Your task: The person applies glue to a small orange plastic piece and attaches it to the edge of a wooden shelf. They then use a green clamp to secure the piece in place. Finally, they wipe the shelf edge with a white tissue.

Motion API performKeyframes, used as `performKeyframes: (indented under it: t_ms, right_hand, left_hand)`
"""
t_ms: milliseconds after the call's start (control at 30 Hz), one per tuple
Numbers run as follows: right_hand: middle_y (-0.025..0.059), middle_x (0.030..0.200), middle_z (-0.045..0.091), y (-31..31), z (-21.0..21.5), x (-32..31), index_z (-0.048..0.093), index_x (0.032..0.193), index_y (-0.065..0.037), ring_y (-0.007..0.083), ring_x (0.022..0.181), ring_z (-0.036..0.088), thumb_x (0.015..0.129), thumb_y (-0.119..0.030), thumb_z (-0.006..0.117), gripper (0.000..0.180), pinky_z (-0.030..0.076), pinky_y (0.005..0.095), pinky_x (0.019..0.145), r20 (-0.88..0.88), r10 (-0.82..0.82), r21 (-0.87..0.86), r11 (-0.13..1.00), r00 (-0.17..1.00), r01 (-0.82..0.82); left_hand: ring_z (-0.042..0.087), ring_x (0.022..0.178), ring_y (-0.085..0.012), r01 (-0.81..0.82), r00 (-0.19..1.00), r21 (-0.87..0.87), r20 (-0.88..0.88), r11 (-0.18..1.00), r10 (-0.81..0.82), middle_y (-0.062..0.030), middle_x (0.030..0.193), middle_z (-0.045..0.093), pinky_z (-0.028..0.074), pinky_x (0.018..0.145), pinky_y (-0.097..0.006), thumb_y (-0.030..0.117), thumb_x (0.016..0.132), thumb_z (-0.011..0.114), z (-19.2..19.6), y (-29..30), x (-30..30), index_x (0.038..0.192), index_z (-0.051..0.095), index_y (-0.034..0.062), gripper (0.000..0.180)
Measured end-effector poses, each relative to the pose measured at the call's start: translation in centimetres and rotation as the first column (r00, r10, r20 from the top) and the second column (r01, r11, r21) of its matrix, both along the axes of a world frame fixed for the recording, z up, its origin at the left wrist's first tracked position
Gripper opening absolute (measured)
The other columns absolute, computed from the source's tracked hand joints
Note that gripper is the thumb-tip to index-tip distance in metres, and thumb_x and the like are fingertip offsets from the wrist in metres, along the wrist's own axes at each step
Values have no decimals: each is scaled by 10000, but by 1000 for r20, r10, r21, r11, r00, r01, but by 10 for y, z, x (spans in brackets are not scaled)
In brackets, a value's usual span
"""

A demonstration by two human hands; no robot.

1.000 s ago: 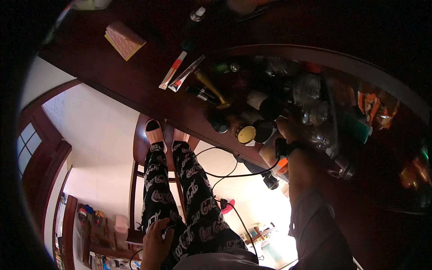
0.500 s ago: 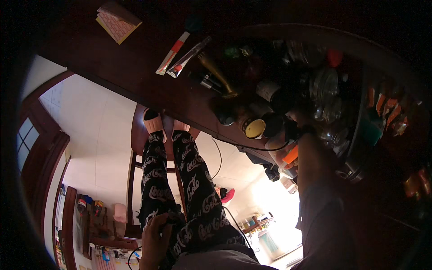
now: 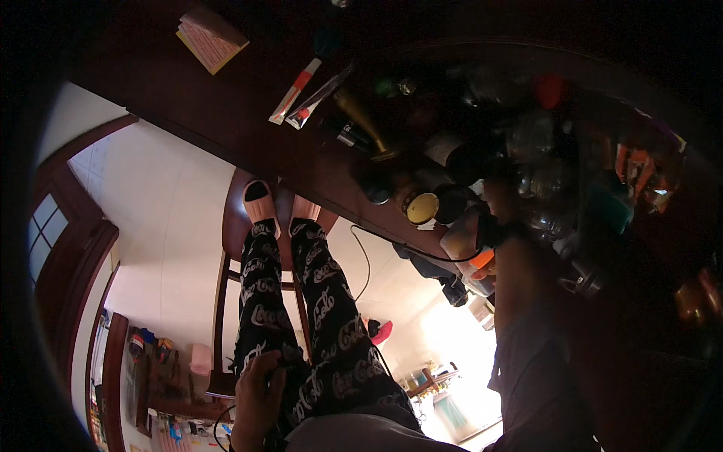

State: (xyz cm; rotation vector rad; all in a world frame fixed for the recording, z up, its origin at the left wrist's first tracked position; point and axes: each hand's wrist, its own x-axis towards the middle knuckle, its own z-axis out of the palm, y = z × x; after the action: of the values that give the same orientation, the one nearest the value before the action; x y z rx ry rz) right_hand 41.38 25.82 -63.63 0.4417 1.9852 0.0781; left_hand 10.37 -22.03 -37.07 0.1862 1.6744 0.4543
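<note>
Right hand [image 3: 503, 202] among dark jars [image 3: 422, 207] — grip unclear; left hand [image 3: 258, 392] curled on thigh.

The table [image 3: 226, 113] across the upper frame is dark, polished wood. A paper notepad [image 3: 211, 36] at upper left looks matt. The gold-lidded jar [image 3: 422, 207] at centre shines like metal. The printed trousers [image 3: 324, 331] below are soft black cloth.

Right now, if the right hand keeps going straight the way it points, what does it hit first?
The right hand reaches up into the dark clutter of bottles and jars on the wooden table. Straight on, it would probably meet a clear glass jar just beyond the fingers. Depth is murky there.
</note>
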Motion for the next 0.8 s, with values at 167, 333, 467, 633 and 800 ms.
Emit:
performKeyframes:
  t_ms: [167, 333, 467, 633, 800]
  right_hand:
    - [103, 1050, 554, -21, 102, 64, 524, 1108, -41, 203, 955, 530, 865, -133, 458, 268, 428, 299, 816, -164, -584, 219, 764, 795, 606]
    - [132, 1078, 541, -79, 191, 28, 498, 1123, -20, 239, 1055, 484, 872, -193, 494, 306, 359, 305, 918, -275, -636, -918, -49, -721, 393]
    - [120, 1099, 535, -115, 286, -13, 517, 1072, -2, 231, 1087, 466, 866, -117, 484, 238, 325, 309, 967, -234, -720, -961, 71, -653, 266]
    - [161, 1175, 500, -173, 399, -96, 486, 1107, 68, 268, 1182, 402, 879, -90, 413, 287, 287, 361, 1015, 425, -524, -889, -397, -738, -230]
    - [228, 1330, 316, -230, 500, -139, 380, 1198, 122, 295, 1294, 224, 896, -312, 395, 528, 136, 379, 1077, 672, -653, -733, -519, -350, -439]
  left_hand:
    - [588, 839, -303, -3, 1000, 133, -25, 991, 6, -166, 907, 586, 461, 723, -350, 76, 782, 569, 16, 11, -2, 1023, 543, 15, 250]
    - [586, 843, -316, 89, 983, 264, -177, 960, -43, -172, 910, 589, 464, 719, -361, 93, 792, 573, 51, 21, -15, 1032, 528, 20, 255]
    - [588, 848, -328, 135, 971, 383, -233, 914, -46, -187, 902, 588, 473, 705, -375, 114, 800, 580, 88, 47, -32, 1037, 523, 38, 255]
    - [522, 1033, -318, 300, 898, 603, -439, 739, -6, -208, 1139, 492, 462, 788, -371, 160, 773, 647, 149, 97, -62, 1203, 413, 25, 508]
    - [508, 1049, -316, 584, 579, 613, -774, 533, 257, -196, 1174, 475, 456, 789, -371, 199, 742, 689, 235, 165, -70, 1212, 428, 55, 557]
